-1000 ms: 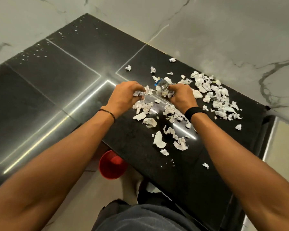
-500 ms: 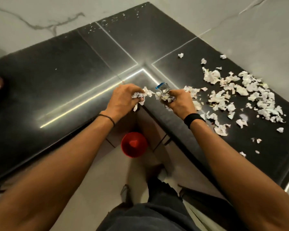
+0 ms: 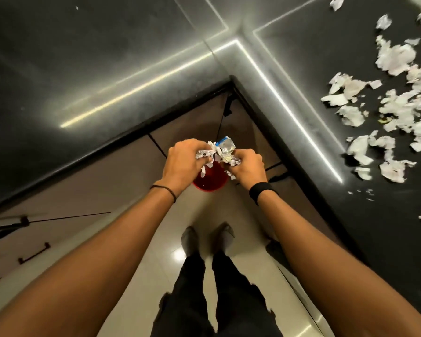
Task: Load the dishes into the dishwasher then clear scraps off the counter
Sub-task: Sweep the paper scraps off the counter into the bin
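Both hands, left hand and right hand, clench light, flimsy white crumpled paper scraps over the round red plastic bin, probably best gripped bunched.

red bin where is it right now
In the head view the red bin stands on the floor in the counter's inner corner, directly below both hands.

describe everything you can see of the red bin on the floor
The red bin is a round, open-topped container, plastic by its look, standing upright on the pale tiled floor in the inner corner of the black counter. Only part of its rim and red inside show; the left hand and right hand, each clutching paper scraps, are held above it and hide the rest. A scrap strip dangles over its opening. Nothing is seen to touch it.
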